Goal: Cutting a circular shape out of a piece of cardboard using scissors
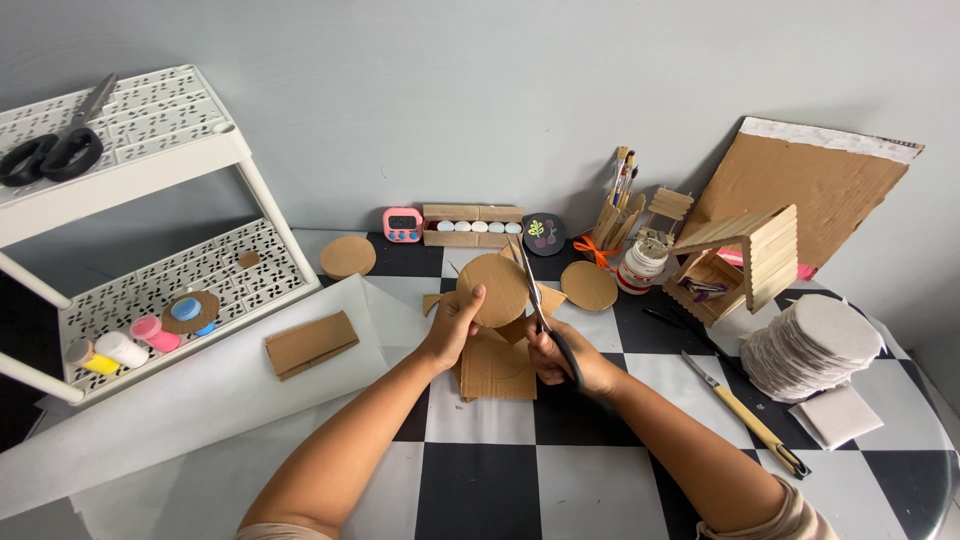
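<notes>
My left hand [452, 330] holds up a round cardboard disc [494, 288] by its lower left edge. My right hand [567, 362] grips a pair of scissors [536, 298] whose blades point up along the disc's right edge. Under both hands lies a rectangular cardboard piece [497, 368] with offcuts beside it, on the black and white checkered table [480, 480].
More cardboard discs [347, 256] [588, 286] lie nearby. A white shelf cart [180, 290] with paint bottles and black scissors [55, 148] stands left. White paper [190, 410], a folded cardboard piece [311, 343], a craft knife [745, 415], stacked white rounds [810, 345], a stick house [745, 262] and a paint jar [641, 266] surround.
</notes>
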